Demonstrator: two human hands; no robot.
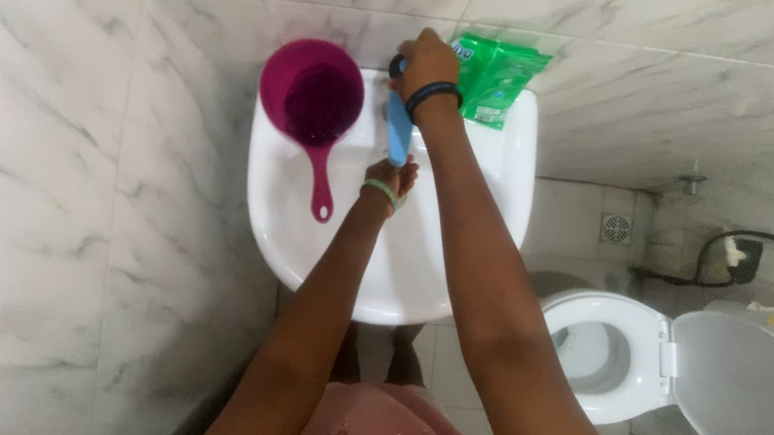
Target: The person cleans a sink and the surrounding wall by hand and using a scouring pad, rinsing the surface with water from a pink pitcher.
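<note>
Blue tool: a long blue handle (399, 130) runs from the back of the sink toward the front, held at both ends.
Left hand: the left hand (390, 179) has its fingers curled shut around the near end of the blue handle, above the basin; a pale green band sits on the wrist.
Right hand: the right hand (426, 60) is at the far end of the handle, by the tap at the back of the sink; its fingers are folded down over a dark part there, and how tightly they grip cannot be told. A black band circles the wrist.
Sink: a white sink (460, 266) stands against the marble wall, with both arms reaching over it.
Scoop: a magenta scoop (311, 100) with a long handle rests on the sink's left rim, just beside the blue handle but apart from it.
Packet: a green packet (495, 78) lies on the back right corner of the sink, just beside the right hand.
Toilet: a white toilet (625, 360) stands to the right of the sink, lid up.
Cable: a black cable (747, 247) runs along the wall beyond the toilet.
</note>
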